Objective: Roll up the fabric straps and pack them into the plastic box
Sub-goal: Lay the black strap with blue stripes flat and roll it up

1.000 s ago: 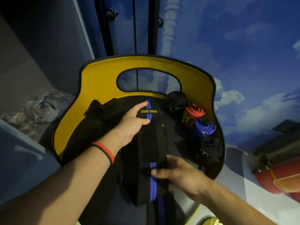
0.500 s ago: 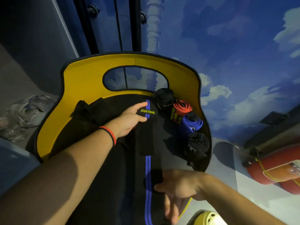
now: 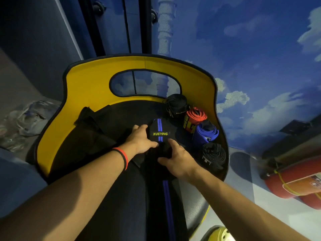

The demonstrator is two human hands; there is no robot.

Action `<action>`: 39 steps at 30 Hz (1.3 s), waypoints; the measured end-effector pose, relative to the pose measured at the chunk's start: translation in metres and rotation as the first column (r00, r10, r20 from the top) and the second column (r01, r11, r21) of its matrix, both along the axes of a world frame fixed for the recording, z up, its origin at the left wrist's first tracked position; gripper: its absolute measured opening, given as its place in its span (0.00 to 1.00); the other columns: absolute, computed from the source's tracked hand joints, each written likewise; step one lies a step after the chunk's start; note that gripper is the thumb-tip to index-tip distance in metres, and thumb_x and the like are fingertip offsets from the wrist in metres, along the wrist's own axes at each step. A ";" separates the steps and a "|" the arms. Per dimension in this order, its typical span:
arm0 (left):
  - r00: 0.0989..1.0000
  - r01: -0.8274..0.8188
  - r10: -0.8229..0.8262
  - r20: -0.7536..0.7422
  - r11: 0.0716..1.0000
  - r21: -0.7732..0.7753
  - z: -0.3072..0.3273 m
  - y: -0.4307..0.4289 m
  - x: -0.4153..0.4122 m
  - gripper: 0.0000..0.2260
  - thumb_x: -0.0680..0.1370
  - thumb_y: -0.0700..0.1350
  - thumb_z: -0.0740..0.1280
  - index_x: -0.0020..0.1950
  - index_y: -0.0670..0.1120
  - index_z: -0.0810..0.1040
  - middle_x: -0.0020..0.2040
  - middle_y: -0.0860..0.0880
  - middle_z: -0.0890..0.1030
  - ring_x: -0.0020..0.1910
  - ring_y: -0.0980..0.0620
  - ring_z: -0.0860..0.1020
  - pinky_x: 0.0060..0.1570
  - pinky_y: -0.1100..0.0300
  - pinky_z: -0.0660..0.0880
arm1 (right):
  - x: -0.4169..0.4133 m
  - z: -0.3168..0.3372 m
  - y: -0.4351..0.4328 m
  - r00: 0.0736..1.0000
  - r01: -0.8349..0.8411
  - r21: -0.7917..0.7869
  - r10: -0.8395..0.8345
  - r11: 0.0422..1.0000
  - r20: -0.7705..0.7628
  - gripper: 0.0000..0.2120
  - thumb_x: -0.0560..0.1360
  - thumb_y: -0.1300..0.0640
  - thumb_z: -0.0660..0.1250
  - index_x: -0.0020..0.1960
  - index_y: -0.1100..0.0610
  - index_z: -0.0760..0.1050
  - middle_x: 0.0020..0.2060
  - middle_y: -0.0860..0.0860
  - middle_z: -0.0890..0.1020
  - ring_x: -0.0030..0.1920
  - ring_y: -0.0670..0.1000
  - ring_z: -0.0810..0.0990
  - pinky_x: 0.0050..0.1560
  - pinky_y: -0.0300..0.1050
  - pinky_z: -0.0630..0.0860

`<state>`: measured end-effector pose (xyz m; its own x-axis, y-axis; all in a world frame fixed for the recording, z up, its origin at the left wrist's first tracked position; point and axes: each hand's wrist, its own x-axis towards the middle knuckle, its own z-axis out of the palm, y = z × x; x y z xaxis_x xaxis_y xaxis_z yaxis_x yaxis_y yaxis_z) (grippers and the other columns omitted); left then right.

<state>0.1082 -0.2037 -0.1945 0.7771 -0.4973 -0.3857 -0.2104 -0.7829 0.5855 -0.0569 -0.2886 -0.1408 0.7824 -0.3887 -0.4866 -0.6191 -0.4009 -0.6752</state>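
The strap (image 3: 161,128) is gripped at its folded-over end by both hands: the left hand (image 3: 140,139) is curled round the fold's left edge with the thumb beneath, and the bunched cloth just below is pinched by the right hand (image 3: 177,160), whose forefinger is laid up against the fold. The strap is a flat black woven band with a blue double stripe down its middle and a yellow-green XUEYING label; its loose length is trailed towards the camera between the forearms. A red and black wristband (image 3: 124,158) is worn on the left wrist. The strap is laid on the dark pad of a seat (image 3: 86,87), whose curved yellow back, edged in black, is pierced by an oval opening. Four rolled straps are lined along the pad's right rim, each touching the next: a black roll (image 3: 177,106), a red roll (image 3: 195,117), a blue roll (image 3: 205,133) and a ribbed roll (image 3: 213,156). More dark fabric (image 3: 90,119) is heaped at the left of the pad. Crumpled clear plastic (image 3: 22,119), blurred, is seen at far left, and a smooth red cylinder (image 3: 291,181) at far right.
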 end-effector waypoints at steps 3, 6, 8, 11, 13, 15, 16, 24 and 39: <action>0.992 0.053 -0.072 -0.101 0.983 -0.177 -0.001 0.021 0.003 0.37 0.74 0.38 0.77 0.80 0.48 0.64 0.72 0.46 0.69 0.62 0.46 0.78 0.64 0.50 0.77 | 0.016 -0.009 0.010 0.995 0.101 -0.034 -0.101 0.994 -0.016 0.39 0.77 0.50 0.72 0.80 0.46 0.54 0.73 0.57 0.64 0.71 0.60 0.70 0.69 0.56 0.73; 0.944 0.004 -0.124 -0.307 0.932 -0.362 0.001 0.049 0.008 0.37 0.73 0.24 0.70 0.78 0.47 0.65 0.71 0.45 0.74 0.62 0.48 0.78 0.55 0.64 0.77 | 0.034 -0.012 0.015 0.926 0.378 0.065 -0.376 0.924 -0.041 0.35 0.77 0.50 0.72 0.77 0.51 0.58 0.70 0.58 0.65 0.68 0.62 0.73 0.67 0.59 0.74; 0.929 0.053 -0.183 -0.321 0.925 -0.376 0.001 0.060 0.008 0.38 0.71 0.22 0.70 0.76 0.48 0.68 0.69 0.45 0.75 0.67 0.48 0.77 0.60 0.64 0.73 | 0.045 -0.012 0.019 0.835 0.543 0.217 -0.549 0.811 -0.040 0.28 0.78 0.50 0.70 0.73 0.56 0.62 0.66 0.59 0.73 0.63 0.60 0.78 0.65 0.58 0.76; 0.922 0.306 -0.356 -0.153 0.911 -0.278 -0.001 0.067 0.003 0.35 0.70 0.26 0.73 0.72 0.51 0.70 0.69 0.49 0.74 0.70 0.55 0.73 0.66 0.63 0.69 | 0.055 -0.015 0.025 0.829 0.551 0.185 -0.559 0.814 -0.012 0.19 0.80 0.52 0.67 0.68 0.58 0.69 0.60 0.58 0.80 0.60 0.59 0.80 0.64 0.54 0.76; 0.889 0.457 -0.456 0.041 0.878 -0.144 -0.004 0.075 0.005 0.31 0.72 0.33 0.75 0.69 0.55 0.71 0.70 0.54 0.71 0.69 0.57 0.72 0.68 0.59 0.70 | 0.056 -0.016 0.026 0.832 0.547 0.166 -0.555 0.820 -0.002 0.15 0.80 0.57 0.66 0.66 0.56 0.72 0.58 0.56 0.81 0.57 0.57 0.81 0.61 0.55 0.78; 0.841 0.525 -0.514 0.167 0.851 -0.022 -0.007 0.086 0.012 0.22 0.75 0.41 0.75 0.62 0.58 0.72 0.75 0.58 0.66 0.72 0.54 0.70 0.71 0.54 0.69 | 0.053 -0.018 0.023 0.832 0.531 0.231 -0.553 0.815 0.038 0.11 0.81 0.60 0.66 0.62 0.52 0.72 0.52 0.52 0.81 0.50 0.52 0.81 0.52 0.51 0.81; 0.822 0.543 -0.535 0.193 0.840 0.017 -0.007 0.091 0.016 0.17 0.76 0.44 0.75 0.58 0.58 0.72 0.77 0.58 0.63 0.74 0.53 0.68 0.72 0.52 0.67 | 0.051 -0.017 0.022 0.827 0.521 0.286 -0.559 0.804 0.065 0.11 0.81 0.62 0.65 0.59 0.50 0.70 0.48 0.49 0.80 0.46 0.48 0.80 0.44 0.46 0.79; 0.736 0.445 -0.581 0.348 0.802 0.398 0.020 0.120 0.058 0.10 0.79 0.42 0.70 0.53 0.56 0.73 0.71 0.56 0.66 0.75 0.51 0.64 0.70 0.54 0.66 | 0.037 0.002 0.020 0.742 0.468 0.526 -0.639 0.710 0.202 0.12 0.78 0.66 0.66 0.56 0.51 0.78 0.51 0.53 0.86 0.52 0.55 0.85 0.57 0.58 0.82; 0.817 -0.529 0.128 -0.562 0.554 -0.643 0.125 0.073 -0.046 0.14 0.84 0.40 0.64 0.69 0.49 0.77 0.56 0.48 0.87 0.55 0.49 0.85 0.57 0.47 0.80 | 0.014 0.056 0.031 0.734 0.186 0.630 -0.533 0.754 0.421 0.10 0.77 0.67 0.66 0.56 0.57 0.80 0.52 0.57 0.86 0.56 0.59 0.84 0.63 0.57 0.77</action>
